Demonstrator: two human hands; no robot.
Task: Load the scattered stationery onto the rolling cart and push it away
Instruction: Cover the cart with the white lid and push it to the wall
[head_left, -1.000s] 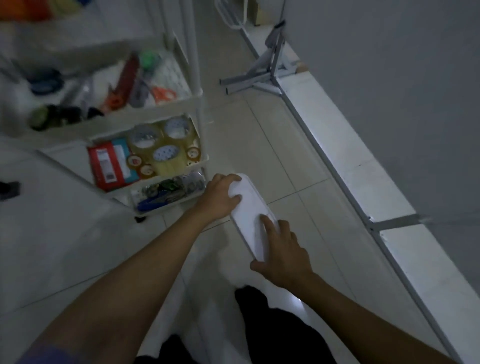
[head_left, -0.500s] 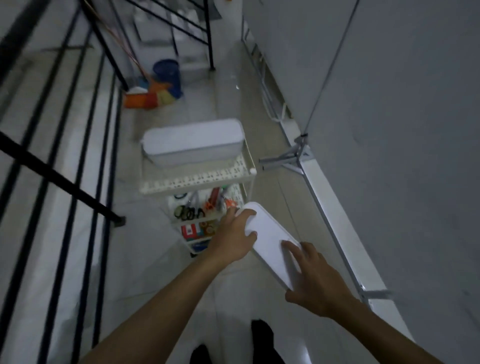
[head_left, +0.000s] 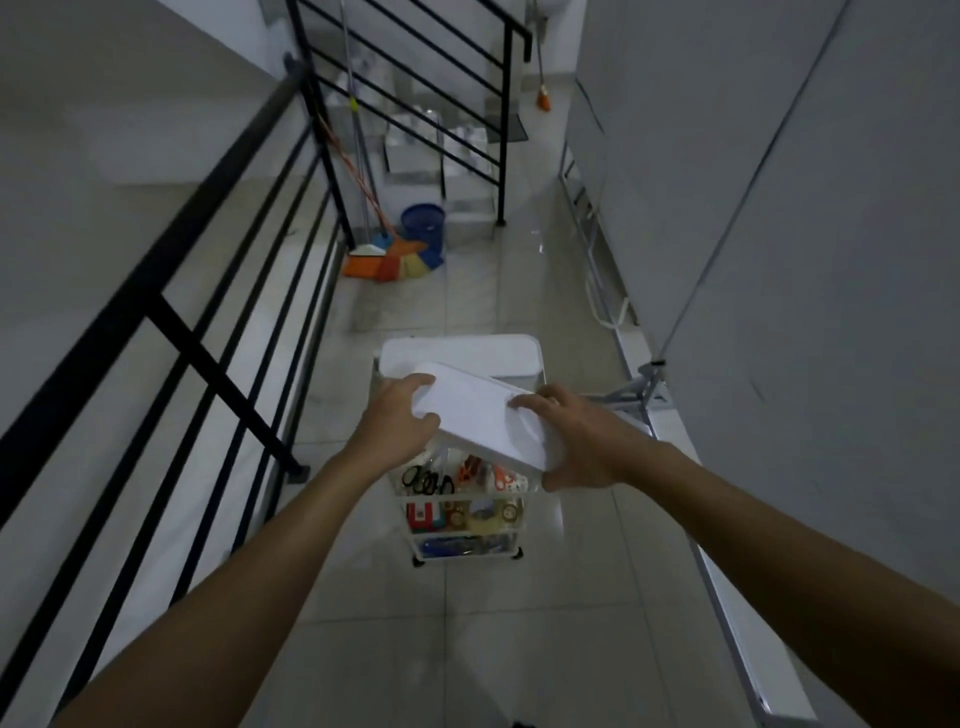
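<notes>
I hold a flat white lid (head_left: 480, 410) in both hands, tilted, above the white rolling cart (head_left: 462, 543). My left hand (head_left: 397, 423) grips its left end and my right hand (head_left: 576, 441) grips its right end. A white box (head_left: 511, 351) sits on the cart's top, partly hidden behind the lid. On the lower shelves lie scissors (head_left: 428, 480), tape rolls (head_left: 491, 512) and other stationery.
A black railing (head_left: 218, 332) runs along the left. A grey wall (head_left: 779, 260) with a metal bracket (head_left: 641, 389) lines the right. Ahead stand brooms (head_left: 384, 260), a blue bucket (head_left: 423, 221) and stairs (head_left: 441, 150). Tiled floor stretches between them.
I have lifted the white lid from floor level up over the top of the cart. The view has risen, so the corridor and stairs ahead now show.
</notes>
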